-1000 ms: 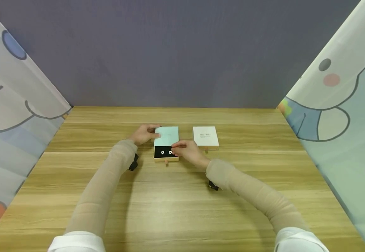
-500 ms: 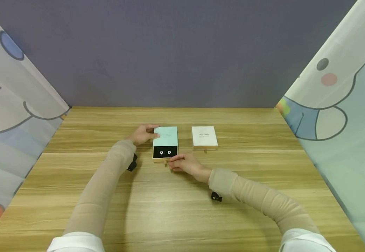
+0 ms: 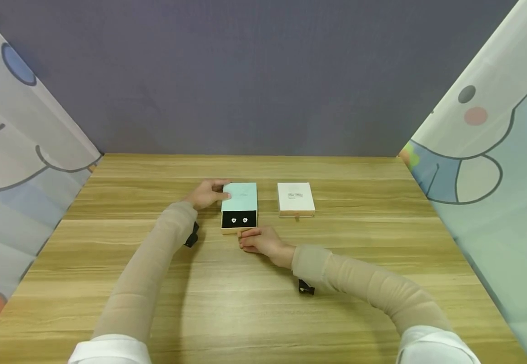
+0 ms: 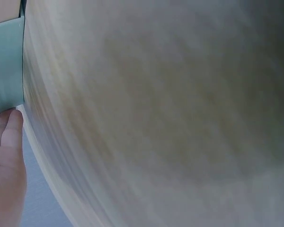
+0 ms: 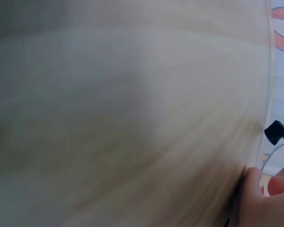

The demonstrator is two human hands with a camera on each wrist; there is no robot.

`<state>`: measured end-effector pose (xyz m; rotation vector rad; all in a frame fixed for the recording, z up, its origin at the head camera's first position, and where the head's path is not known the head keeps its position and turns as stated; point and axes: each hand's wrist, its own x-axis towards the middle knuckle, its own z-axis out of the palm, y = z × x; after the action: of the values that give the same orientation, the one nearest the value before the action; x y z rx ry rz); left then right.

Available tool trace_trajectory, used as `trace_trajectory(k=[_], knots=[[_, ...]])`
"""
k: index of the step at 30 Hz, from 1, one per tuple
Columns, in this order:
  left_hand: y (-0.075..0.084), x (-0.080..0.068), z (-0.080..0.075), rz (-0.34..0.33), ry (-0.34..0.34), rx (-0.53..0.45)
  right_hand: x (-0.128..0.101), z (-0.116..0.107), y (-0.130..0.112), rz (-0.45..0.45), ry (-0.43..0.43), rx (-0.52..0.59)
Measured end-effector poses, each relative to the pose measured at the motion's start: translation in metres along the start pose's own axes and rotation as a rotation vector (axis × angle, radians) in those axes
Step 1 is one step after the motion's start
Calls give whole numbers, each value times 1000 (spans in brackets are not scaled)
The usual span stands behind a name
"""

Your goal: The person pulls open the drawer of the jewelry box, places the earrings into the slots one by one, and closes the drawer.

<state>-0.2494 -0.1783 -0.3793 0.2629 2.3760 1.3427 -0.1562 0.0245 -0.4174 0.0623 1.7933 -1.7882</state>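
While the drawer box [image 3: 239, 207] sits mid-frame, half open with two studs [image 3: 239, 220] showing, our left hand [image 3: 206, 194] grips its mint sleeve. Right hand [image 3: 258, 240] rests at the drawer front, fingers curled; grip unclear. We judge it light, stiff card; hold by the edges.

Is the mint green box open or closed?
Open: the mint green box has its black tray slid partly out, showing two earrings.
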Motion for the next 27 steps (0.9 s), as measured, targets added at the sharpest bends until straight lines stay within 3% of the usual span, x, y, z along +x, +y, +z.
trace_trajectory(k=[10, 27], knots=[[-32, 22, -2, 9, 7, -24, 2, 16, 4, 9, 184, 142], [-31, 19, -1, 21, 15, -27, 6, 26, 1, 34, 283, 170]])
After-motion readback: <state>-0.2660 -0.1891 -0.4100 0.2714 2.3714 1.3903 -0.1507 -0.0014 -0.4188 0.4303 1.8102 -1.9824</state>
